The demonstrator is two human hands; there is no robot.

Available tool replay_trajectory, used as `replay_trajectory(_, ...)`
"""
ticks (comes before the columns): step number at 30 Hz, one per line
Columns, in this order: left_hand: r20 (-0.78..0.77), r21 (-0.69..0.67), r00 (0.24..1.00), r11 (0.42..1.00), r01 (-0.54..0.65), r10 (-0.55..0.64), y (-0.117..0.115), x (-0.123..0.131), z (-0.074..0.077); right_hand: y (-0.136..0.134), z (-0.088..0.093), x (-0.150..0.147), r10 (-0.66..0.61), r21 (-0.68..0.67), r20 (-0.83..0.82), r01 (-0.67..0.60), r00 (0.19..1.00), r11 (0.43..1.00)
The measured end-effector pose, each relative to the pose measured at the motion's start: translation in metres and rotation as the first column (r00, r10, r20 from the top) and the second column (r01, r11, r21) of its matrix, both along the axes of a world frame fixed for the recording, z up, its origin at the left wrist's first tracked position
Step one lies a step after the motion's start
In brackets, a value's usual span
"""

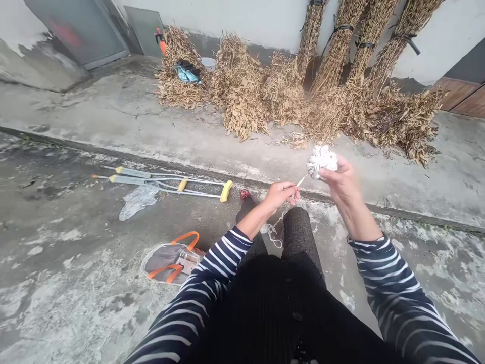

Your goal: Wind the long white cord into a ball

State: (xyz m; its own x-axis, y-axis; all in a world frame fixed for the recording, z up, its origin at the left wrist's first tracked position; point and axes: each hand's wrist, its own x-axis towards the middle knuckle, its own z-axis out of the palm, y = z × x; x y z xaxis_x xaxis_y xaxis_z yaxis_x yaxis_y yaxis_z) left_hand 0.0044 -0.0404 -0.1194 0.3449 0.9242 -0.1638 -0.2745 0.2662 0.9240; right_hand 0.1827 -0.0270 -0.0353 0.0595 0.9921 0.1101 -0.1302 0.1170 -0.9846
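My right hand (341,183) is raised in front of me, its fingers closed round a white ball of yarn (322,159). A white strand (302,180) runs from the ball down to my left hand (281,194), which pinches it. More loose white yarn (273,233) hangs below, between my knees in dark trousers. Both my sleeves are dark with white stripes.
A pair of crutches (166,181) with yellow grips lies on the concrete to the left, beside a clear plastic bag (138,200). A clear bag with orange handles (170,263) sits near my left leg. Bundles of dry brown plants (288,96) are piled along the far wall.
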Motion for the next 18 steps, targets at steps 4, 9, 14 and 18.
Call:
replay_trajectory(4,-0.006,-0.036,1.000,0.999,0.019,-0.019,-0.012,-0.008,-0.007,0.021,-0.017,0.009,-0.284,0.373,0.292,0.164,0.913,0.913)
replay_trajectory(9,0.001,-0.082,0.994,0.990,0.113,-0.113,-0.017,-0.025,0.015,0.032,-0.068,0.017,-0.385,0.548,0.672,-0.075,0.632,0.833)
replay_trajectory(14,0.152,-0.174,0.988,0.985,-0.003,0.029,-0.003,-0.039,0.035,0.013,-0.108,0.008,-0.224,0.435,0.788,-0.262,0.574,0.861)
replay_trajectory(18,0.216,-0.205,0.972,0.978,-0.048,0.093,0.011,-0.039,0.042,-0.006,-0.111,-0.002,0.010,0.271,0.785,-0.357,0.620,0.894)
